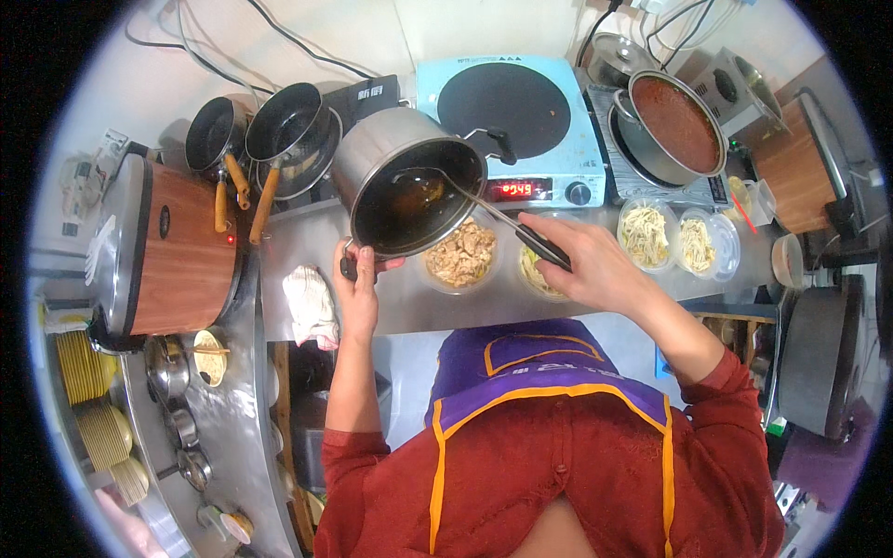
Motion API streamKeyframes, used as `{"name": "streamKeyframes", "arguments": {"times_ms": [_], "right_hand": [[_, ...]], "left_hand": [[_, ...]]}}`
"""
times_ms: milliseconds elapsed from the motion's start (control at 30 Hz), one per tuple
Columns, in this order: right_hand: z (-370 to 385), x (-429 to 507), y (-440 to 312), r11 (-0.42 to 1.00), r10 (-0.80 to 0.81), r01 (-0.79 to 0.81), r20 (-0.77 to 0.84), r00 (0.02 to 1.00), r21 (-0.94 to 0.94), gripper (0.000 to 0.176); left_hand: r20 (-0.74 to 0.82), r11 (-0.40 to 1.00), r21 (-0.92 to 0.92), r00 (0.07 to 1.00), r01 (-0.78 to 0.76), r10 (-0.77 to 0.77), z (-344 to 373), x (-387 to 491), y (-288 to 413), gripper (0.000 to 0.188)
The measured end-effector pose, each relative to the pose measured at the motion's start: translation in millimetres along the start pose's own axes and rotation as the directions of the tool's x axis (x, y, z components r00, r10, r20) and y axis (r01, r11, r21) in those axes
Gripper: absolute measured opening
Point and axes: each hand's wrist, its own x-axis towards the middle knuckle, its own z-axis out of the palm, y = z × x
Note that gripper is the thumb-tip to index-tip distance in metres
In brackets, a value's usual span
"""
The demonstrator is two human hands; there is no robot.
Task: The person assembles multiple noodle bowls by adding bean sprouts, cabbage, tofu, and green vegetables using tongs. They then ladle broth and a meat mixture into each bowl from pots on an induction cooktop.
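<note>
My left hand (361,279) grips the black side handle of a steel pot (380,143), which tilts so its mouth faces me. A little brown food or liquid shows at the pot's bottom. In my right hand (589,261) is the black handle of a metal utensil (497,213), whose far end reaches inside the pot; its head is hard to make out. Below the pot's rim stands a clear tub of chopped brown meat (460,257). Another tub (534,279), with pale strips and some green, sits partly hidden under my right hand.
A blue induction cooker (516,118) with a lit display stands behind the pot. To the right are a pot of red sauce (677,122) and tubs of pale shredded food (645,237). Wooden-handled pans (286,125), a wood-patterned cooker (181,244) and a cloth (310,303) lie left.
</note>
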Motion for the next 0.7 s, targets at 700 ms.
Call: {"name": "streamKeyframes", "arguments": {"times_ms": [700], "right_hand": [[32.4, -37.1, 13.0, 0.995, 0.011, -0.013, -0.027, 1.0, -0.099, 0.062]], "left_hand": [[0.087, 0.963, 0.183, 0.979, -0.196, 0.183, 0.9, -32.1, -25.3, 0.015]]}}
